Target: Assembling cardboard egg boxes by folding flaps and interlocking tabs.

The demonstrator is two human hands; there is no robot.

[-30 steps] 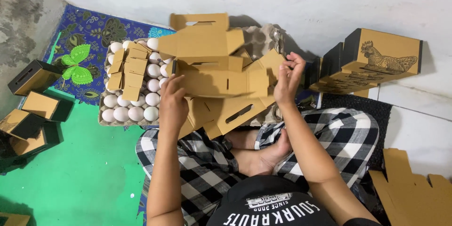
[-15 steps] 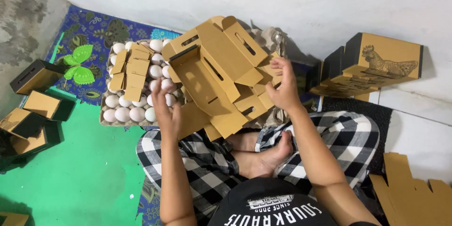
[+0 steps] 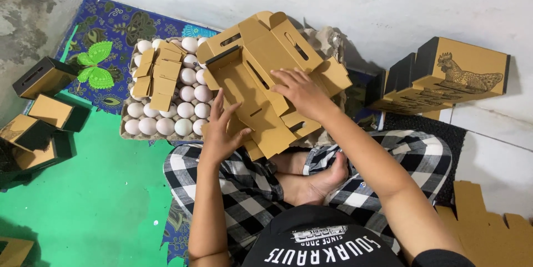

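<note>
A brown cardboard box blank (image 3: 261,72), half folded with slots and flaps, is tilted over my lap. My left hand (image 3: 225,128) grips its lower left edge with fingers spread up the panel. My right hand (image 3: 302,93) presses flat on the middle panels from above. Just left of the box lies a tray of white eggs (image 3: 166,117) with several small cardboard inserts (image 3: 158,75) piled on the eggs. My crossed legs in black-and-white check cloth (image 3: 244,189) are under the box.
Folded brown boxes with a chicken print (image 3: 449,78) are stacked at the right by the white wall. Several open black-lined boxes (image 3: 41,111) sit at the left on the green mat. Flat cardboard blanks (image 3: 488,228) lie at the lower right. A patterned blue cloth (image 3: 111,33) is under the egg tray.
The box blank has been turned and tilted, its inner side now facing up. My right hand slid from the upper right edge onto the middle panels; my left hand shifted lower.
</note>
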